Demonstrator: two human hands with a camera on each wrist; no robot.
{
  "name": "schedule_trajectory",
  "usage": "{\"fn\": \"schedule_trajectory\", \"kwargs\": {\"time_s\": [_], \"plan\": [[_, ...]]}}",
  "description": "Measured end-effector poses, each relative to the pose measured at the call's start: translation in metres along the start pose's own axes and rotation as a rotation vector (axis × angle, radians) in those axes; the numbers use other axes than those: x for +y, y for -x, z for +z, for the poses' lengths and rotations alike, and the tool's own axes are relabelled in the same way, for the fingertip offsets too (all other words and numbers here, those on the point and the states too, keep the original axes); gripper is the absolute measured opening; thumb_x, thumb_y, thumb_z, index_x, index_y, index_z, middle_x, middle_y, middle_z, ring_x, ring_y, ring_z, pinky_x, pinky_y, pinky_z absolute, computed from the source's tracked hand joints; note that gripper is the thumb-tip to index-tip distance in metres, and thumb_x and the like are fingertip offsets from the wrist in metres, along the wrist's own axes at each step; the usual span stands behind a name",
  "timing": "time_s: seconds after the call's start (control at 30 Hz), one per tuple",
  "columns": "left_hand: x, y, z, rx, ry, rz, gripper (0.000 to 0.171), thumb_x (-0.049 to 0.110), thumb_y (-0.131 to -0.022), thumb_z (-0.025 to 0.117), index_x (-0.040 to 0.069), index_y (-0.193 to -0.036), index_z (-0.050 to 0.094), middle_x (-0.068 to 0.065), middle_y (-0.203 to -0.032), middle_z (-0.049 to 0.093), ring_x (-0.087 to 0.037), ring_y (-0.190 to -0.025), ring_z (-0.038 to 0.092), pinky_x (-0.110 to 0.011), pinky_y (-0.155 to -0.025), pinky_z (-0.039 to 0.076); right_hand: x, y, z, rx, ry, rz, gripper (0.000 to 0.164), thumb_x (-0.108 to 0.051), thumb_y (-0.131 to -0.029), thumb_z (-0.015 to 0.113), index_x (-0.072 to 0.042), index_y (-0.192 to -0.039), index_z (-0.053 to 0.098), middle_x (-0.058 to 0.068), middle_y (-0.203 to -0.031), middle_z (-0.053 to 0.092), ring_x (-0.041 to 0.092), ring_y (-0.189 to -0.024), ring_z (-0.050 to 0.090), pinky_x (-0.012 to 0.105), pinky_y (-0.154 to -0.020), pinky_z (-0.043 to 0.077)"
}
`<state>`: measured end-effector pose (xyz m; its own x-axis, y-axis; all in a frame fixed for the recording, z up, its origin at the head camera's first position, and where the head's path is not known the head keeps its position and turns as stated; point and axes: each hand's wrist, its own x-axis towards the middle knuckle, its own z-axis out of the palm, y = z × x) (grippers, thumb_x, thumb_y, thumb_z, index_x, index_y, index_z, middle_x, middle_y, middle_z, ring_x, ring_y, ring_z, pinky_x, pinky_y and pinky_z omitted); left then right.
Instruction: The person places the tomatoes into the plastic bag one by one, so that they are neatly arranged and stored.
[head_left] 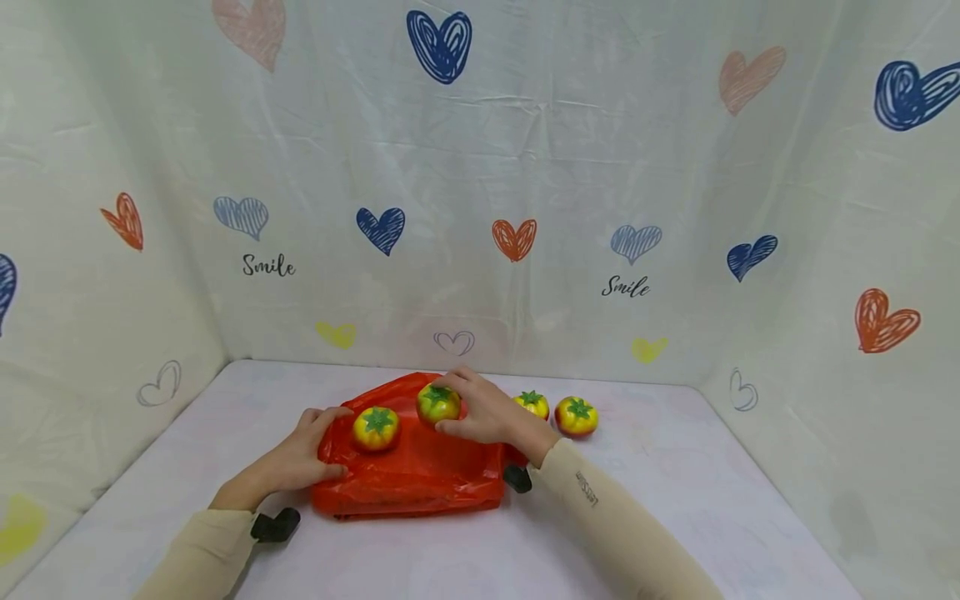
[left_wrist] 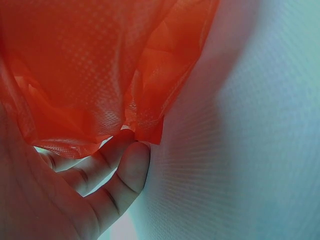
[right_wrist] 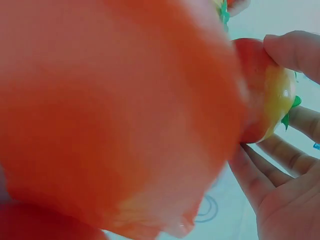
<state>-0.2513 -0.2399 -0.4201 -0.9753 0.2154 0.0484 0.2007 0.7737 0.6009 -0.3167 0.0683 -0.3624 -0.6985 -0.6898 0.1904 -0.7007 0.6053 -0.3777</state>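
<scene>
A red plastic bag (head_left: 420, 492) lies spread on the table. My left hand (head_left: 303, 454) grips its left edge; in the left wrist view, the thin plastic (left_wrist: 90, 65) hangs by the curled fingers (left_wrist: 132, 165). Over the bag's right part, my right hand (head_left: 487, 412) holds a toy tomato (head_left: 437, 406), yellow and red with a green star-shaped top. The right wrist view shows this tomato (right_wrist: 272, 95) between thumb and fingers, partly behind blurred red plastic. A second tomato (head_left: 375, 429) sits on the bag near the left hand.
Right of the bag, two more toy tomatoes (head_left: 577, 417) stand on the white table (head_left: 675, 500), one partly behind my right wrist. A white curtain (head_left: 570, 167) with printed hearts encloses the back and sides. Dark wrist devices (head_left: 276, 526) show at both sleeves.
</scene>
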Motion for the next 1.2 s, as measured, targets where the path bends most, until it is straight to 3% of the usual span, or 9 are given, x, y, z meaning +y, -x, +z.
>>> {"fn": "schedule_trajectory", "kwargs": {"time_s": [0.43,0.67,1.2], "plan": [[-0.001,0.000,-0.001,-0.003,0.006,0.007,0.079,0.016,-0.071,0.080,0.015,-0.137,0.037,-0.019,-0.123,0.034,-0.037,-0.108,0.046,-0.053,-0.082,0.050,-0.014,-0.023,-0.001,-0.059,0.026,0.056,0.052,-0.036,-0.082,0.070,-0.024,-0.130,0.053,-0.005,-0.129,0.044,0.010,-0.107,0.048,0.030,-0.092,0.046],[0.000,0.000,0.000,-0.002,0.003,0.001,0.078,0.016,-0.072,0.080,0.016,-0.137,0.037,-0.019,-0.122,0.033,-0.036,-0.108,0.046,-0.054,-0.084,0.049,-0.009,-0.036,0.007,-0.084,0.055,0.049,0.050,-0.030,-0.078,0.075,-0.023,-0.124,0.056,-0.002,-0.129,0.045,0.012,-0.109,0.047,0.029,-0.094,0.044],[0.000,-0.001,0.000,0.000,0.000,0.000,0.079,0.016,-0.071,0.080,0.017,-0.137,0.037,-0.019,-0.123,0.033,-0.037,-0.109,0.046,-0.055,-0.085,0.049,0.003,-0.047,0.025,-0.184,-0.013,0.097,0.051,-0.027,-0.078,0.079,-0.023,-0.124,0.056,-0.007,-0.120,0.048,0.010,-0.107,0.047,0.029,-0.096,0.044]]}}
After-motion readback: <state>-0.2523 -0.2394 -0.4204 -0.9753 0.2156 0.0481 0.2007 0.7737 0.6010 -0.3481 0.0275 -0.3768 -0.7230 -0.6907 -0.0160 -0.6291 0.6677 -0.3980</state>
